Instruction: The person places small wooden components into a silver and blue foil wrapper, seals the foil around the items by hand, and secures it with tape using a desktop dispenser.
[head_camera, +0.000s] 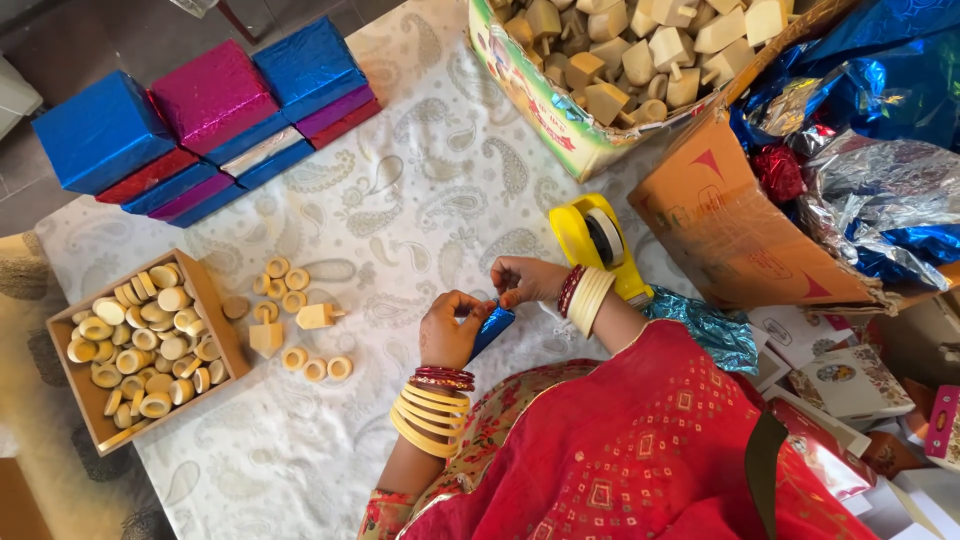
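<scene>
White cloth with a grey paisley print (400, 210) covers the worktop and carries everything in view. At the upper right a large cardboard carton (560, 110) is heaped with pale wooden pieces (640, 45); beside it lie crumpled sheets of blue and silver foil (880, 170). At the upper left stand stacked boxes wrapped in blue, pink and red foil (200, 110). An open brown tray (215, 310) at the left holds many pale wooden rings (140, 340), and more loose rings (280, 285) and two wooden blocks (290, 325) lie on the cloth just beside it. A yellow tape dispenser (590, 240) rests near the centre, just beyond the right wrist. The left hand (450, 328) and the right hand (525, 280), both wearing yellow and red bangles, meet at the centre of the worktop in front of the red garment. Both hands are closed in a fingertip pinch on one small blue foil-wrapped piece (492, 328): the left grips its lower part, and the right pinches its upper edge.
</scene>
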